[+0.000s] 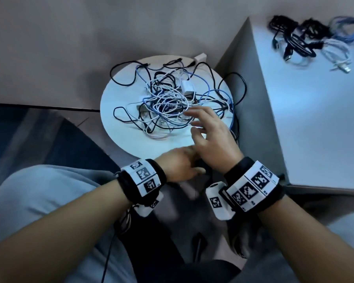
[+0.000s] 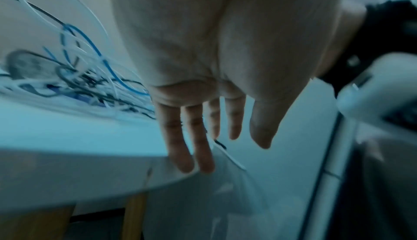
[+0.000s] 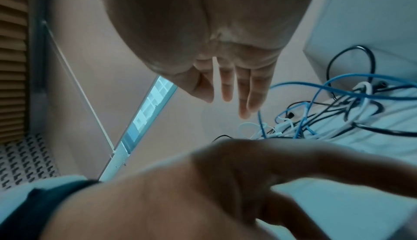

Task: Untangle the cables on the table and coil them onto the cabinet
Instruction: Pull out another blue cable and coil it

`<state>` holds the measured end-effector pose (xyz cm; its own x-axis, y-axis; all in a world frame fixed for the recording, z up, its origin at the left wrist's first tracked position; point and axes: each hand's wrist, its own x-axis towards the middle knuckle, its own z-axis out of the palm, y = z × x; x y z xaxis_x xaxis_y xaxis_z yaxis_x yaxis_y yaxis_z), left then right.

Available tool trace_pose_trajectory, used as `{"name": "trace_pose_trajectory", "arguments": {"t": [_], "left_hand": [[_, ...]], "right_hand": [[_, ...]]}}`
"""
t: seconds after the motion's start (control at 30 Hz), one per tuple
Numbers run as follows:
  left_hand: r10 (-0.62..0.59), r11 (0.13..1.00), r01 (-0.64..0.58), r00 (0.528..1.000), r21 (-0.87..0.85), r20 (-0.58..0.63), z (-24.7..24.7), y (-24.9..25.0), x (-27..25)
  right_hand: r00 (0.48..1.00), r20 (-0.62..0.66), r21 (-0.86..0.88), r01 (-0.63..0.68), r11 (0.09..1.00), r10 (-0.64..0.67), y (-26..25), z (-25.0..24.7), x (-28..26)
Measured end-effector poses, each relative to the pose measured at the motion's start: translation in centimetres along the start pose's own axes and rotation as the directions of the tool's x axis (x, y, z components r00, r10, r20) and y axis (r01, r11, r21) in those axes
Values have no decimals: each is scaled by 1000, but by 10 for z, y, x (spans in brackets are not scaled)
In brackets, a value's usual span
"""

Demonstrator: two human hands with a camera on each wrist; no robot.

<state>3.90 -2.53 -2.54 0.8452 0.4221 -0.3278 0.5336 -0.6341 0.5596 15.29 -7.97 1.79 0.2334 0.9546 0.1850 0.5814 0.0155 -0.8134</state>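
A: Where are the cables?
B: A tangle of cables [image 1: 168, 99] lies on the round table [image 1: 119, 94]; coiled cables [image 1: 311, 37] sit on the cabinet [image 1: 315, 119] beside the table.
A: And the hands?
B: Right hand [image 1: 211, 135] hovers over the table's near side, fingers [image 3: 228, 83] straight, apart, holding nothing. Left hand [image 1: 178, 166] is at the table's near edge, fingers [image 2: 187, 140] loose, empty.

You sit in what looks like a home or small office room: a small round white table [image 1: 119, 137] at twelve o'clock, a plain white cabinet [image 1: 315, 123] at two o'clock, bare walls, a patterned floor [image 3: 24, 162] and slatted wood panelling [image 3: 12, 56].
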Motion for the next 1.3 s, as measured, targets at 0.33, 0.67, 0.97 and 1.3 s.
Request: {"name": "trace_pose_trajectory", "arguments": {"t": [0.33, 0.67, 0.97, 1.3], "left_hand": [[-20, 887, -59, 986, 458, 165, 23, 23, 13], [172, 979, -205, 846, -10, -504, -10, 7, 28], [37, 959, -201, 787, -199, -615, -29, -2, 16], [-195, 975, 224, 862, 7, -468, -42, -32, 26]], "right_hand": [[904, 251, -350, -248, 903, 346, 1, -7, -12], [946, 63, -341, -278, 898, 317, 8, -24, -19], [932, 112, 638, -333, 694, 344, -21, -35, -6], [882, 316, -485, -167, 859, 350, 10, -19, -20]]}}
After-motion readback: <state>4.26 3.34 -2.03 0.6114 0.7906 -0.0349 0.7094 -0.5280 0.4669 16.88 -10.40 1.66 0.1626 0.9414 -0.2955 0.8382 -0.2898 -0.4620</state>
